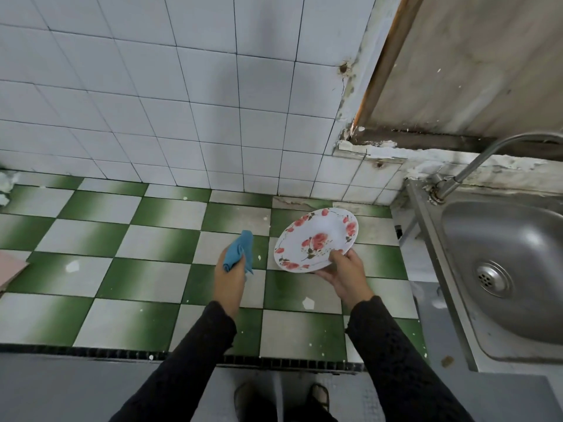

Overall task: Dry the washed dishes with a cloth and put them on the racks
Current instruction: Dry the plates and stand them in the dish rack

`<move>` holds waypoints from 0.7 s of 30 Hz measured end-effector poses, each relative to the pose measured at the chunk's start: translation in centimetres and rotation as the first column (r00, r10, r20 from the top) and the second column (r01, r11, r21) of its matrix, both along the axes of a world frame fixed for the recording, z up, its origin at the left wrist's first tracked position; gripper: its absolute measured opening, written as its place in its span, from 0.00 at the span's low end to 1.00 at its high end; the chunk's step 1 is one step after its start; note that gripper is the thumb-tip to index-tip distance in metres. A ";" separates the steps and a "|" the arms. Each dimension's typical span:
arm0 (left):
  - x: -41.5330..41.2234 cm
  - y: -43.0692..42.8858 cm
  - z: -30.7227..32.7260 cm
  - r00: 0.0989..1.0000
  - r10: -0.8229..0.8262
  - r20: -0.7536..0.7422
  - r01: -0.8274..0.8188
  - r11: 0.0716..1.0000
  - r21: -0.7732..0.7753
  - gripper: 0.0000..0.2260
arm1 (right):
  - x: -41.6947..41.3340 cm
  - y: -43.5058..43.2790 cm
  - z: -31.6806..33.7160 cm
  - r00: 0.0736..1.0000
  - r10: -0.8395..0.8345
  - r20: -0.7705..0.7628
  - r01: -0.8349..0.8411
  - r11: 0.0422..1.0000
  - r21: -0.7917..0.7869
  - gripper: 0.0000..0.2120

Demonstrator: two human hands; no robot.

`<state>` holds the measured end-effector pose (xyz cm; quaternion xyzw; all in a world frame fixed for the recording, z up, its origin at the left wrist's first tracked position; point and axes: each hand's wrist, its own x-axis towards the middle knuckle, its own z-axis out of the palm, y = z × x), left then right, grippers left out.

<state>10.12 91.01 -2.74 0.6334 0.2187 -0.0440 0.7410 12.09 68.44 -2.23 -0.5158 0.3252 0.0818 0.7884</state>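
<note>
Plate (316,239), white with red flowers, is held tilted above the green-and-white tiled surface (122,269), just left of the steel sink (518,269) and its tap (475,166). It touches neither. The right hand (344,275) pinches its near rim, thumb on the upper face and fingers (325,273) curled underneath. The left hand (228,278) has its fingers closed round a bunched blue cloth (240,251), which sits beside the plate with a clear gap between them, so wiping looks not yet under way. The main risk is the grip. One hand holds only one edge of a dish that is probably wet, and pressing the cloth on the far side could lever the plate out of the pinch and drop it onto the hard tiles. Wiping with the cloth so tightly bunched may also leave the rim or underside damp. No rack is in view, so carrying the plate there by one edge would prolong that risk.
</note>
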 end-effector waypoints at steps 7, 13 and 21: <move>0.0 -1.6 1.0 0.999 0.001 0.048 -0.004 0.998 0.060 0.14 | 0.5 -0.9 1.5 0.997 0.059 -0.058 -0.062 0.996 -0.067 0.24; 0.7 -3.5 2.3 0.997 0.011 0.073 -0.017 0.997 0.079 0.16 | 1.1 -2.3 3.2 0.984 0.174 -0.027 -0.177 0.972 -0.155 0.32; 1.3 -5.6 3.0 0.987 -0.007 0.160 -0.010 0.994 0.108 0.15 | 0.6 -3.2 5.8 0.926 0.369 0.078 -0.311 0.864 -0.395 0.31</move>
